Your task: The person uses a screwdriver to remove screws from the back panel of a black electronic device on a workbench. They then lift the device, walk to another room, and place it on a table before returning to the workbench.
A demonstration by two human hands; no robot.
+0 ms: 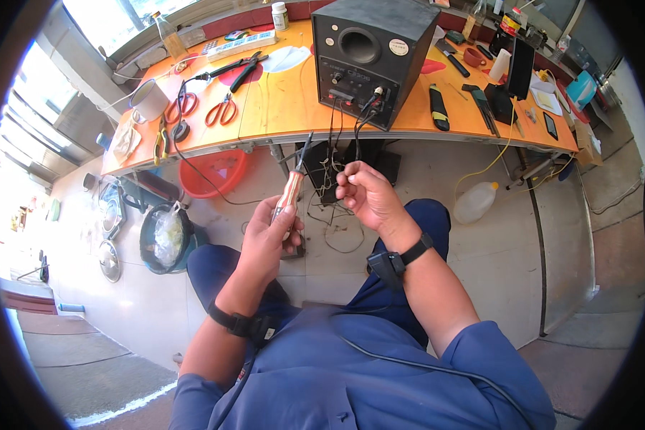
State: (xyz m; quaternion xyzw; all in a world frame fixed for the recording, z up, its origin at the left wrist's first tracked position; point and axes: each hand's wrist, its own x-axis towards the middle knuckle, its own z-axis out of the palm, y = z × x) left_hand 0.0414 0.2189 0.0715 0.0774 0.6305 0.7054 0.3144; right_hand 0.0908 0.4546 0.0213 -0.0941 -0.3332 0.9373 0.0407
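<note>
1. Black-cased, the loudspeaker (373,57) stands upright on the orange tabletop (279,107), its port and knobs facing the seated person; dark cables (330,159) hang from its lower front past the table edge.
2. Below that edge, the left hand (271,233) is wrapped around the red-and-cream handle of a screwdriver-like tool (292,190), whose thin shaft points up beside the cables.
3. Close by, the right hand (371,195) curls its fingers near the dangling ends, thumb and forefinger drawn narrow; from where I stand, I cannot tell whether a strand is pinched between them.
4. On the floor to the left, a dark bucket (193,252) contains a clear plastic bag (168,240) with something pale and greenish inside.
5. Next to it, partly under the table, sits a red basin (209,188); its contents are hard to make out.
6. Toward the right, a translucent jug (475,203) with a yellow cap lies tipped on the floor.
7. At the table's back left, a glass bottle (168,36) holds something amber low down, and a white jar (280,17) wears a label too small to read.
8. Pale lettering crosses the loudspeaker's face, with a round, light sticker (398,47) at its upper right.
</note>
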